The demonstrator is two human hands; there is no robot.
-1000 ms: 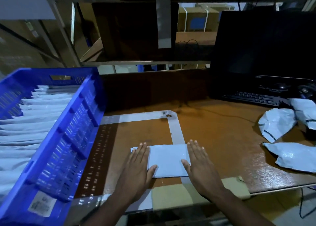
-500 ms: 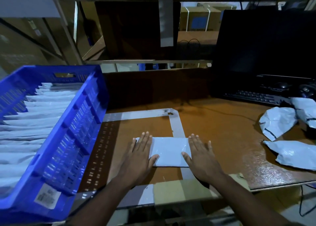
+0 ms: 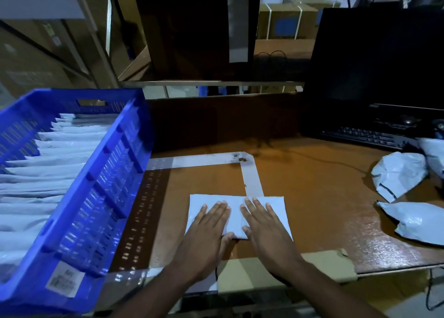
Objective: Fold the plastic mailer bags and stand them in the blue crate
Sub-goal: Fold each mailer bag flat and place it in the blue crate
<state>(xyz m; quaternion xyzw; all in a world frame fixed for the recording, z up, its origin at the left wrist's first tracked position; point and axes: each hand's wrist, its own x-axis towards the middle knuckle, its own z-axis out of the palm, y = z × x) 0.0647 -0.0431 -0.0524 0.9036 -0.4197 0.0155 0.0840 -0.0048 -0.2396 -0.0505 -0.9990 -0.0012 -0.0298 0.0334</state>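
Standing folded mailers point(image 3: 48, 171) filling blue crate point(image 3: 115, 173), hands pressing another

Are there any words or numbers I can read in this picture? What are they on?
None can be read.
White sticker on the blue crate, at: barcode-like print, too blurred.
Logo on the monitor bottom edge, at: too small.
Keyboard keys: too dark.
Mailer bag under the hands: no print visible.
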